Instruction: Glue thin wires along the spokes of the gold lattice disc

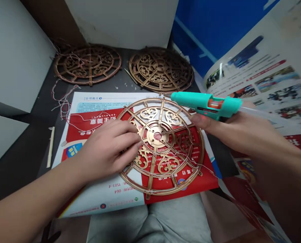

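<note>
A round gold openwork disc (154, 153) with scroll ornaments and thin wires lies on a red and white printed sheet (102, 192). My left hand (115, 145) rests on the disc's left side, fingers curled together near its hub; whatever they pinch is hidden. Gripped in my right hand (221, 125) is a teal glue gun (203, 103), its nozzle pointing left over the disc's far rim. A clear glue stick (252, 112) sticks out of the gun's back end.
Two similar discs, one on the left (89, 79) and one on the right (162, 79), lie at the back of the dark table. Loose wires (64, 108) trail at left, near a pale stick (50, 146). An upright printed sheet (269, 72) stands at right.
</note>
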`<action>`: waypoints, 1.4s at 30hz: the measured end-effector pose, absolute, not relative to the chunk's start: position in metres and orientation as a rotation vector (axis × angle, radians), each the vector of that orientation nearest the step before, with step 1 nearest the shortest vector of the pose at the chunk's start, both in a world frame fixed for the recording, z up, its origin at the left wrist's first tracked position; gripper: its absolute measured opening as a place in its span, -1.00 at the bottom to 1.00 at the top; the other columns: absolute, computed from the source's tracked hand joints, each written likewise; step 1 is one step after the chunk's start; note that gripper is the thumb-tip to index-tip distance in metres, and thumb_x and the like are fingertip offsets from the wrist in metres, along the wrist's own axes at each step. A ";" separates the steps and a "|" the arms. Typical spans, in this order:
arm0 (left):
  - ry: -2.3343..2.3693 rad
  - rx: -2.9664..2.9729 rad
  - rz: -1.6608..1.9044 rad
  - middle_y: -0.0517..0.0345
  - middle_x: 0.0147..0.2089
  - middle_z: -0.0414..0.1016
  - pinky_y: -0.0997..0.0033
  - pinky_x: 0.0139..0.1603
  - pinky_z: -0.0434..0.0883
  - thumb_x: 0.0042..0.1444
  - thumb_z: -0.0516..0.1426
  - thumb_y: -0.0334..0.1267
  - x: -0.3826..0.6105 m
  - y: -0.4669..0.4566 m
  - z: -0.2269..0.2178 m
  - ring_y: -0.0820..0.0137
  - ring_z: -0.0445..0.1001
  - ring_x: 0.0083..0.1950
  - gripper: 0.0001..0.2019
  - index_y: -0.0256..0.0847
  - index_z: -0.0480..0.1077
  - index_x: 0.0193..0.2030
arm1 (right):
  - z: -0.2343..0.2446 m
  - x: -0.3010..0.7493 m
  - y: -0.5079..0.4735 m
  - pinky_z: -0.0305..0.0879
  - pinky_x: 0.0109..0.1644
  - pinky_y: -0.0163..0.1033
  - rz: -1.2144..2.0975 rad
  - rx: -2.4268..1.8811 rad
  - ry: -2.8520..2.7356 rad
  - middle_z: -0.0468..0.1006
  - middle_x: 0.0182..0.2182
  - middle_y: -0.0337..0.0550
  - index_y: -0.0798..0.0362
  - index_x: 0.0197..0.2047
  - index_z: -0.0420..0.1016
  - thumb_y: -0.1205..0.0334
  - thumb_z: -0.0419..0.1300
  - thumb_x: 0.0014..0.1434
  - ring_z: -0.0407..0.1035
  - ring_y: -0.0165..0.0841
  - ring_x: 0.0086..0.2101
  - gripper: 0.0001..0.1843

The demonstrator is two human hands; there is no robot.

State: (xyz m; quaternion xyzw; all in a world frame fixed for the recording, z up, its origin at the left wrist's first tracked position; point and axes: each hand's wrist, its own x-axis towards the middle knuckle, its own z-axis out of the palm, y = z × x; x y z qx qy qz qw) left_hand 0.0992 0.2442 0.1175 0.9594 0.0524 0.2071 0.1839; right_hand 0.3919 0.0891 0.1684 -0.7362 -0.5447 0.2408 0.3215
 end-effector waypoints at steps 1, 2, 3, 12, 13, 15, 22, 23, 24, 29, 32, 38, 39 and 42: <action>0.117 2.695 0.575 0.01 -0.05 0.62 0.17 -0.01 0.43 0.37 0.24 -0.41 0.099 0.244 0.117 0.27 0.55 -0.05 -0.90 -0.23 0.58 -0.05 | 0.172 0.392 0.093 0.44 0.38 0.14 0.594 -1.962 -1.461 0.70 0.19 -0.21 -0.24 0.32 0.66 -0.31 0.31 0.35 0.52 0.07 0.25 -0.41; 0.082 2.689 0.564 0.03 -0.06 0.62 0.20 -0.01 0.43 0.39 0.22 -0.39 0.099 0.244 0.116 0.29 0.55 -0.06 -0.90 -0.22 0.59 -0.05 | 0.173 0.392 0.097 0.43 0.36 0.11 0.530 -2.005 -1.473 0.69 0.21 -0.18 -0.22 0.34 0.64 -0.33 0.28 0.35 0.50 0.06 0.25 -0.37; 0.049 2.685 0.550 0.05 -0.07 0.62 0.22 -0.02 0.44 0.40 0.21 -0.37 0.099 0.244 0.115 0.31 0.55 -0.07 -0.90 -0.21 0.59 -0.06 | 0.173 0.392 0.102 0.45 0.30 0.09 0.448 -2.041 -1.461 0.70 0.18 -0.14 -0.19 0.33 0.64 -0.36 0.28 0.33 0.52 0.05 0.22 -0.34; -0.056 2.677 0.491 0.06 -0.13 0.63 0.23 -0.08 0.43 0.46 0.12 -0.30 0.100 0.240 0.112 0.31 0.56 -0.11 -0.80 -0.17 0.58 -0.15 | 0.142 0.412 0.169 0.43 -0.05 0.04 0.064 -2.218 -1.489 0.68 0.01 0.16 0.00 0.35 0.47 -0.18 0.19 0.40 0.54 0.07 -0.09 -0.39; -0.057 2.677 0.489 0.05 -0.13 0.63 0.22 -0.08 0.42 0.46 0.11 -0.29 0.100 0.240 0.111 0.31 0.56 -0.11 -0.79 -0.17 0.57 -0.16 | 0.139 0.417 0.176 0.44 -0.03 0.03 0.095 -2.224 -1.532 0.66 0.03 0.16 0.02 0.35 0.46 -0.12 0.21 0.40 0.53 0.03 -0.09 -0.41; -0.057 2.676 0.485 0.05 -0.13 0.63 0.21 -0.09 0.41 0.46 0.10 -0.29 0.100 0.239 0.110 0.30 0.55 -0.11 -0.79 -0.16 0.56 -0.17 | 0.135 0.425 0.188 0.47 0.03 0.01 0.148 -2.236 -1.592 0.62 0.08 0.12 0.03 0.34 0.44 -0.07 0.24 0.40 0.51 -0.10 -0.07 -0.44; -0.041 2.661 0.468 0.05 -0.13 0.61 0.19 -0.09 0.38 0.46 0.11 -0.29 0.099 0.239 0.107 0.28 0.53 -0.12 -0.80 -0.15 0.56 -0.16 | 0.124 0.443 0.211 0.54 0.18 0.03 0.248 -2.277 -1.578 0.58 0.13 0.00 0.03 0.35 0.46 -0.09 0.26 0.48 0.53 -0.22 0.03 -0.47; -0.039 2.660 0.464 0.04 -0.14 0.61 0.19 -0.10 0.37 0.46 0.10 -0.29 0.099 0.239 0.107 0.29 0.52 -0.13 -0.80 -0.15 0.56 -0.16 | 0.122 0.445 0.214 0.54 0.20 0.05 0.248 -2.276 -1.571 0.57 0.15 0.01 0.03 0.36 0.45 -0.07 0.26 0.48 0.52 -0.21 0.06 -0.47; -0.038 2.659 0.461 0.04 -0.14 0.61 0.19 -0.10 0.37 0.46 0.10 -0.28 0.099 0.239 0.108 0.29 0.52 -0.13 -0.79 -0.16 0.56 -0.16 | 0.121 0.447 0.216 0.53 0.23 0.07 0.243 -2.273 -1.567 0.56 0.18 0.03 0.03 0.37 0.45 -0.06 0.27 0.48 0.52 -0.19 0.09 -0.47; -0.041 2.657 0.457 0.04 -0.13 0.60 0.19 -0.11 0.37 0.46 0.10 -0.29 0.100 0.239 0.108 0.28 0.52 -0.12 -0.80 -0.16 0.55 -0.16 | 0.115 0.461 0.224 0.50 0.31 0.14 0.234 -2.251 -1.579 0.52 0.27 0.05 0.03 0.38 0.45 -0.01 0.30 0.47 0.49 -0.14 0.19 -0.47; -0.032 2.654 0.458 0.04 -0.14 0.59 0.20 -0.11 0.38 0.47 0.10 -0.29 0.100 0.239 0.108 0.29 0.51 -0.14 -0.81 -0.15 0.54 -0.15 | 0.112 0.468 0.225 0.45 0.36 0.18 0.219 -2.247 -1.604 0.51 0.29 0.05 0.03 0.36 0.48 -0.02 0.30 0.46 0.46 -0.11 0.24 -0.48; -0.014 2.653 0.433 0.06 -0.13 0.59 0.21 -0.09 0.38 0.48 0.11 -0.30 0.100 0.239 0.110 0.30 0.52 -0.12 -0.82 -0.14 0.54 -0.12 | 0.104 0.479 0.225 0.43 0.38 0.19 0.221 -2.258 -1.627 0.49 0.31 0.06 0.00 0.38 0.47 -0.05 0.27 0.48 0.44 -0.11 0.24 -0.47; -0.013 2.654 0.427 0.06 -0.13 0.59 0.21 -0.09 0.38 0.48 0.10 -0.29 0.100 0.239 0.111 0.30 0.52 -0.12 -0.82 -0.15 0.55 -0.12 | 0.103 0.480 0.225 0.43 0.38 0.18 0.227 -2.262 -1.627 0.49 0.31 0.07 0.00 0.38 0.46 -0.05 0.27 0.48 0.44 -0.11 0.24 -0.47; -0.007 2.659 0.405 0.06 -0.13 0.59 0.20 -0.10 0.37 0.49 0.09 -0.27 0.100 0.239 0.111 0.29 0.52 -0.12 -0.80 -0.15 0.55 -0.11 | 0.100 0.484 0.227 0.43 0.38 0.19 0.248 -2.268 -1.619 0.47 0.33 0.07 -0.01 0.39 0.46 -0.03 0.28 0.48 0.44 -0.10 0.25 -0.47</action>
